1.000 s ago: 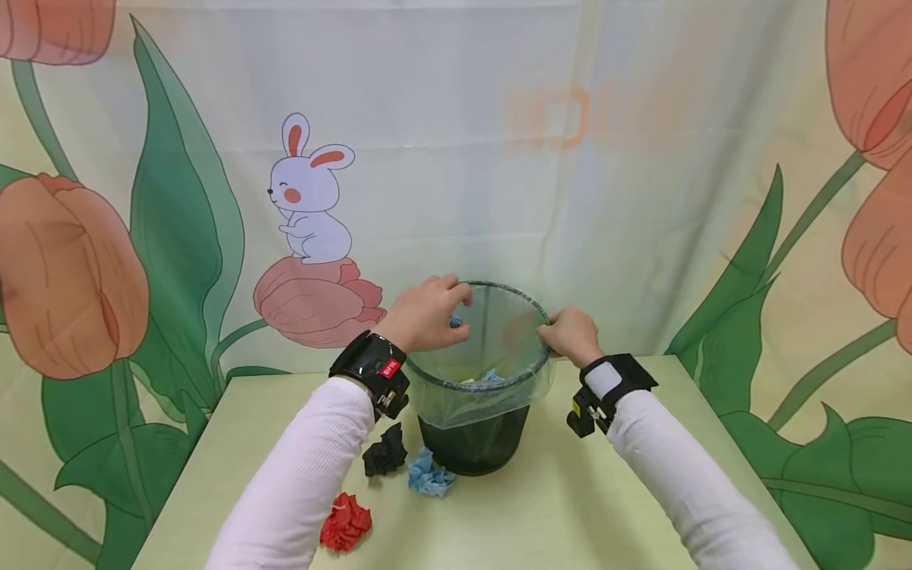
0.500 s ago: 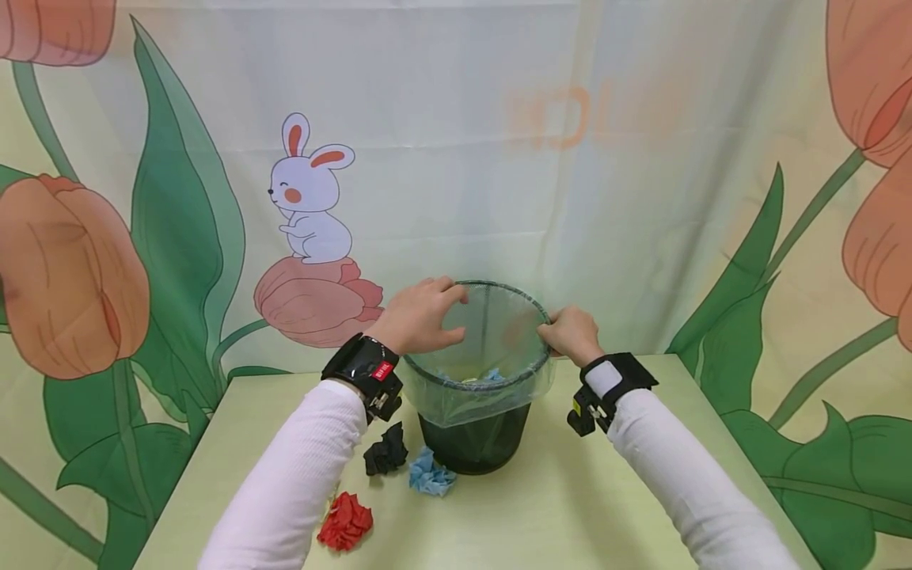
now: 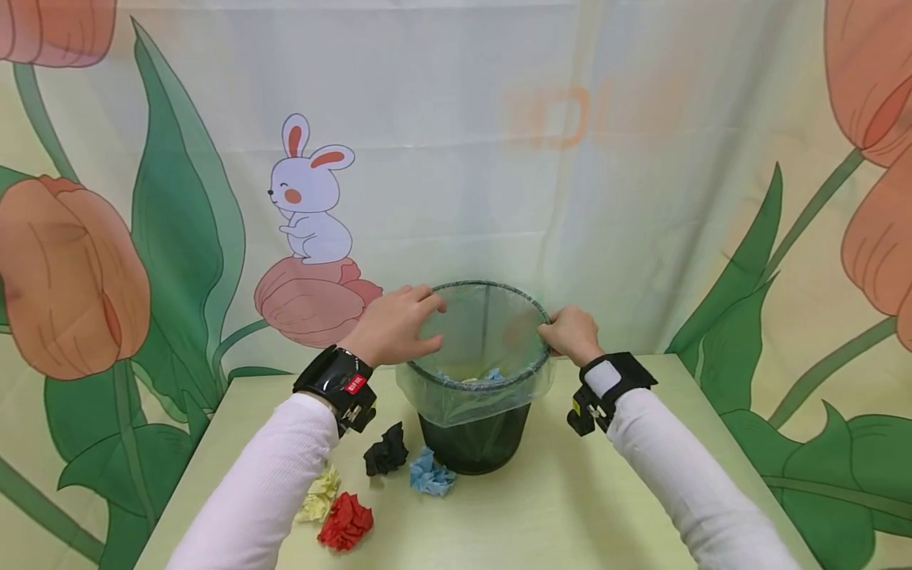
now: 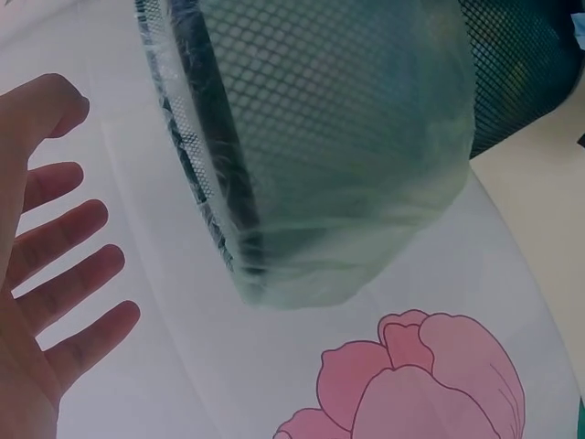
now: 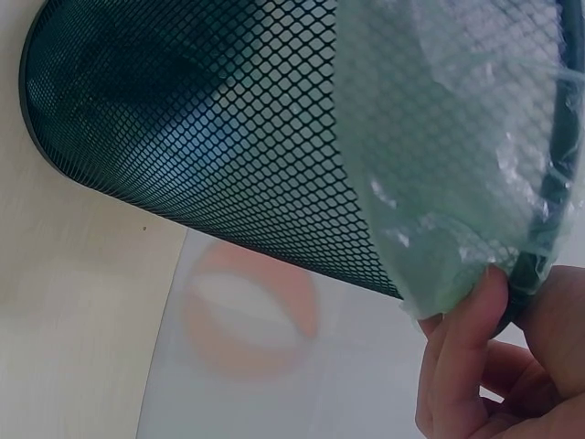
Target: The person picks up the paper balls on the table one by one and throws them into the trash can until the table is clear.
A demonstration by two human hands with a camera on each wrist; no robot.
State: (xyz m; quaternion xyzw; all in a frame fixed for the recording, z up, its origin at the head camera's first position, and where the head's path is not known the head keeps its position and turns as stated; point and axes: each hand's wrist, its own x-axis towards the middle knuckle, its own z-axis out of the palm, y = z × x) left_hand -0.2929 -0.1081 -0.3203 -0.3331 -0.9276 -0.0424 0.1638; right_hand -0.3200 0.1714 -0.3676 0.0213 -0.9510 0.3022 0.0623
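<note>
At the near side of the counter [image 3: 584, 507], two white sleeves [image 3: 684, 467] reach forward from the bottom corners of the head view. Close to the left sleeve lies a crumpled red paper ball [image 3: 345, 522], with a pale yellow paper ball [image 3: 318, 497] just behind it, partly covered by that sleeve. Farther in, a blue paper ball [image 3: 431, 473] sits just beside the bin's foot, and a black paper ball [image 3: 387, 451] lies near it, to the left. The dark mesh bin [image 3: 473, 447] stands upright on the counter towards its far edge, a clear plastic bag [image 3: 463, 408] lining it and folded down over the rim; bits of blue and yellowish stuff show inside. Black bands [image 3: 333, 384] circle both wrists. The right hand [image 3: 572, 332] pinches the rim and the bag's fold between thumb and fingers on the bin's right side. On the other side the left hand [image 3: 395, 324] has its grip spread, fingers apart, near the rim without touching it. Behind everything hangs a pale curtain [image 3: 456, 174] printed with big tulips [image 3: 71, 277] and a white rabbit [image 3: 309, 190]
</note>
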